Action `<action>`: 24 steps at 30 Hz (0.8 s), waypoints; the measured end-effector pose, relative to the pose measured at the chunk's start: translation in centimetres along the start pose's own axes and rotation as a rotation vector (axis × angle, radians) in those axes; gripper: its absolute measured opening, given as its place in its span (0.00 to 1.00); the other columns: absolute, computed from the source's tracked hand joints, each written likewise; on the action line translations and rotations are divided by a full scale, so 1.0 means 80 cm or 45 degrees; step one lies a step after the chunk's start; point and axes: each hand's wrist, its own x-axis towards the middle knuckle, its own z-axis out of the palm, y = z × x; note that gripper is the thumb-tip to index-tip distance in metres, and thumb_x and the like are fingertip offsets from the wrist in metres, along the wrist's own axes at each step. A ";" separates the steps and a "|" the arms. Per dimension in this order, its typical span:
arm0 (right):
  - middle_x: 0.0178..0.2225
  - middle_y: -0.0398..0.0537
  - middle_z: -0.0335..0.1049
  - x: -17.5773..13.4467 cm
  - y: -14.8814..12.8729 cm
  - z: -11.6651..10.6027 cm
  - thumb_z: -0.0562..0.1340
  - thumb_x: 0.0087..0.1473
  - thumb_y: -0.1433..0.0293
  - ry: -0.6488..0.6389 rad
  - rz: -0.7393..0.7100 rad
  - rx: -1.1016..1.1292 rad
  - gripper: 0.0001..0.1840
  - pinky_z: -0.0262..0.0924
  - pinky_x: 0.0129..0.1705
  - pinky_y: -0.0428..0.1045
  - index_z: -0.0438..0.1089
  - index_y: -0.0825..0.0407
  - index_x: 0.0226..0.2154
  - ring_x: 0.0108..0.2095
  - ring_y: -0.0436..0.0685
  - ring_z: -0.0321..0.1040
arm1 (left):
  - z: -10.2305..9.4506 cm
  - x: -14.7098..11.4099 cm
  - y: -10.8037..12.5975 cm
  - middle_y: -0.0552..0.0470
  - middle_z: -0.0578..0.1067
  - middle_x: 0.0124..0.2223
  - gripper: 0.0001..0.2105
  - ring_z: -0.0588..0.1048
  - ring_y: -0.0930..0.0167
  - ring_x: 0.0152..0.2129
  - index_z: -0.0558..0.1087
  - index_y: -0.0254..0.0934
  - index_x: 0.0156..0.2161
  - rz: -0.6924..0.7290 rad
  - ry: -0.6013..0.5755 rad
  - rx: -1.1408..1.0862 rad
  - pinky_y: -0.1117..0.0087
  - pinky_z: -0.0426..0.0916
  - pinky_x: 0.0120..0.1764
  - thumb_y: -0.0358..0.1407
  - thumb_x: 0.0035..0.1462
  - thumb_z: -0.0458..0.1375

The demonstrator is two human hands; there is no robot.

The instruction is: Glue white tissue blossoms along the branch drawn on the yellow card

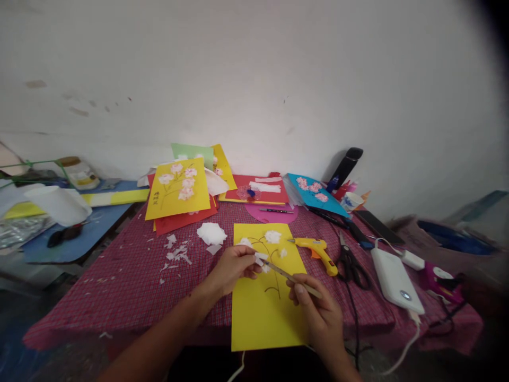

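Observation:
Over the yellow sheet [258,323], my left hand [233,268] pinches a small piece of white paper [261,256] between thumb and fingers. My right hand [318,307] is closed round a slim, light-coloured stick [284,273], whose far end meets the paper piece. Thin brown branches are drawn on the sheet, and a white paper blossom [272,236] sits near its top. My left hand partly covers other white petals. Left of the sheet lie a stack of white paper pieces [211,233] and scattered paper scraps [178,254].
A yellow glue gun [318,249] rests at the sheet's right edge, beside black scissors [350,265]. Farther right lies a white power bank [397,281] with cables. Finished flower cards [178,191] are stacked at the back left; a blue card [318,196] lies back right.

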 end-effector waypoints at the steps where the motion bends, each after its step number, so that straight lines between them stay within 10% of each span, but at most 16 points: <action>1: 0.32 0.50 0.75 0.000 0.000 0.000 0.63 0.57 0.63 0.020 0.014 0.029 0.12 0.64 0.32 0.49 0.73 0.51 0.42 0.29 0.55 0.69 | -0.001 0.000 0.000 0.44 0.78 0.31 0.10 0.78 0.71 0.25 0.74 0.30 0.33 0.009 0.019 -0.011 0.75 0.69 0.25 0.35 0.47 0.65; 12: 0.30 0.51 0.75 0.027 -0.015 0.011 0.64 0.55 0.62 0.091 0.084 0.124 0.13 0.63 0.26 0.48 0.72 0.53 0.40 0.24 0.53 0.67 | -0.009 0.002 0.010 0.46 0.77 0.41 0.14 0.80 0.68 0.26 0.66 0.36 0.37 0.135 0.133 -0.306 0.75 0.66 0.20 0.35 0.48 0.65; 24: 0.31 0.49 0.76 0.011 -0.016 0.016 0.63 0.56 0.65 0.062 -0.021 0.041 0.11 0.65 0.30 0.49 0.72 0.51 0.41 0.27 0.54 0.70 | -0.007 -0.001 0.001 0.47 0.77 0.30 0.10 0.79 0.70 0.25 0.72 0.31 0.35 0.032 -0.011 -0.137 0.77 0.67 0.22 0.35 0.49 0.65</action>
